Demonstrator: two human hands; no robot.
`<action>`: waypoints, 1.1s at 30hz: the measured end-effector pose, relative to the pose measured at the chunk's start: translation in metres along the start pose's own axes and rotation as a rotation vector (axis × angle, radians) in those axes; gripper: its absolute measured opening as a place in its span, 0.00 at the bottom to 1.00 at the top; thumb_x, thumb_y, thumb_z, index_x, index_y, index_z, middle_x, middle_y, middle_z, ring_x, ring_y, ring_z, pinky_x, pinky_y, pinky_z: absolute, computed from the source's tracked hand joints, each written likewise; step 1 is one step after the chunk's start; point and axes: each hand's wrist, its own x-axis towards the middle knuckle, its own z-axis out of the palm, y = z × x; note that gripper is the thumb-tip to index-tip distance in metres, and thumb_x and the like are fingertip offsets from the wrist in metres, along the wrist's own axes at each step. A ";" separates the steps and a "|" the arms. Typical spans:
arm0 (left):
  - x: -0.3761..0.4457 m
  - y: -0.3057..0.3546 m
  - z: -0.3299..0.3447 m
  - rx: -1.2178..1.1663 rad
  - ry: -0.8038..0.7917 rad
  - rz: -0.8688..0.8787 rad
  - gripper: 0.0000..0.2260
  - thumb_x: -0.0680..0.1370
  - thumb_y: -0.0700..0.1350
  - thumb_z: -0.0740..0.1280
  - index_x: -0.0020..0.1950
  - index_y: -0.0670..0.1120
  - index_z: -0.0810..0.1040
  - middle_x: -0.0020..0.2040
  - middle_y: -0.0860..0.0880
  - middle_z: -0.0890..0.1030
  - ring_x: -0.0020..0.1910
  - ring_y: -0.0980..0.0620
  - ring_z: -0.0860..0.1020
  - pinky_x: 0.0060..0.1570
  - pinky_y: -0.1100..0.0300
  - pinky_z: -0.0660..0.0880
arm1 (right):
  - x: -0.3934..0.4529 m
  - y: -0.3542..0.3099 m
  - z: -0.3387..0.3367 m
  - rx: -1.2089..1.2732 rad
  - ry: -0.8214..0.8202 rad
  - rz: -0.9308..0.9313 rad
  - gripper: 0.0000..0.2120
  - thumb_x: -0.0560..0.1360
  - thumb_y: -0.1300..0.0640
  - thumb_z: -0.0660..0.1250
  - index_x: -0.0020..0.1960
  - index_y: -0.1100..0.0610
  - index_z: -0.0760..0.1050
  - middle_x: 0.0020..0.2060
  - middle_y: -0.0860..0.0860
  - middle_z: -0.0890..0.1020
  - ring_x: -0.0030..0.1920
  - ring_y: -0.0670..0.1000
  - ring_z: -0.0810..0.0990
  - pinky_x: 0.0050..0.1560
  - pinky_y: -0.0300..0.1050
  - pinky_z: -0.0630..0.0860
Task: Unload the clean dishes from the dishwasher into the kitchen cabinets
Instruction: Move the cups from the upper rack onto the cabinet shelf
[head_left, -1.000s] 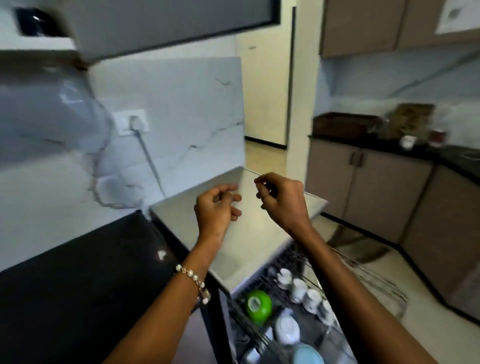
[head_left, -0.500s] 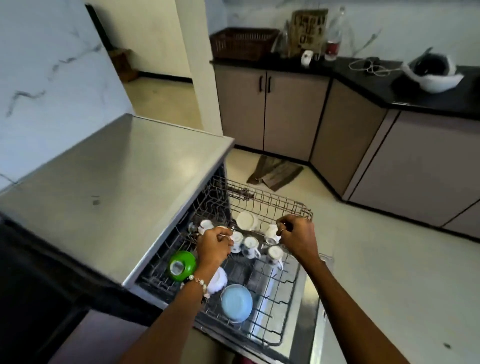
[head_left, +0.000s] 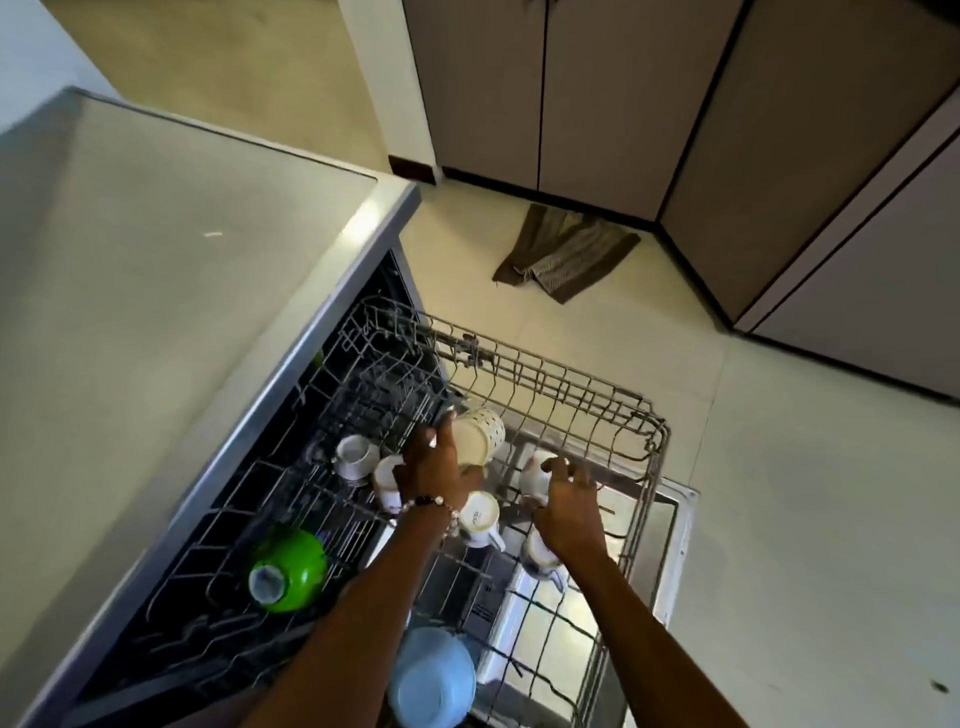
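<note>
Currently, your upper dishwasher rack (head_left: 545, 374) stands pulled out over the open dishwasher door (head_left: 670, 525), beside the steel worktop (head_left: 156, 270).

Contents of the rack, as seen from above:
- A dotted cream mug (head_left: 480, 434), tilted on its side near the middle of the rack. Your left hand (head_left: 434, 470) grips it, fingers curled round its rim and body.
- A small white cup (head_left: 537, 475) toward the right side. Your right hand (head_left: 569, 506) sits over it with fingers bent down on it; whether they truly clasp it cannot be told.
- Two white cups (head_left: 356, 457) left of your left hand, the nearer one partly hidden by the hand.
- A white cup with printing on its base (head_left: 480, 517), upturned, between your two wrists.
- Another white cup (head_left: 540, 556), partly under your right wrist.
- A green bowl (head_left: 288, 569), on its side at the left edge of the rack.
- A pale blue bowl (head_left: 431, 675), upturned, at the near end.

The far section of the rack holds only bare tines.

Outside the rack: a brown cloth (head_left: 563, 252) lies crumpled on the floor before the closed lower cabinets (head_left: 597, 93). A beaded bracelet (head_left: 428, 504) circles your left wrist.
</note>
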 end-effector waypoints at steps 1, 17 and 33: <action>0.009 0.001 0.006 0.043 -0.029 -0.007 0.43 0.71 0.54 0.71 0.77 0.55 0.47 0.73 0.40 0.60 0.70 0.38 0.63 0.63 0.44 0.69 | 0.007 -0.001 0.008 -0.048 -0.009 0.006 0.28 0.73 0.52 0.70 0.69 0.54 0.63 0.68 0.60 0.63 0.67 0.62 0.66 0.64 0.54 0.70; 0.035 0.002 0.029 0.023 0.069 0.079 0.39 0.68 0.48 0.75 0.74 0.55 0.59 0.67 0.39 0.67 0.64 0.39 0.70 0.58 0.48 0.71 | 0.050 0.003 0.033 -0.243 -0.043 -0.112 0.34 0.74 0.64 0.68 0.74 0.50 0.57 0.74 0.66 0.47 0.71 0.73 0.58 0.57 0.62 0.77; -0.044 -0.012 -0.038 -0.187 0.236 0.173 0.40 0.63 0.53 0.75 0.72 0.49 0.63 0.67 0.43 0.68 0.62 0.42 0.72 0.56 0.49 0.74 | -0.003 -0.024 -0.020 0.597 0.206 -0.088 0.18 0.76 0.59 0.65 0.65 0.52 0.70 0.56 0.60 0.77 0.46 0.56 0.81 0.43 0.50 0.82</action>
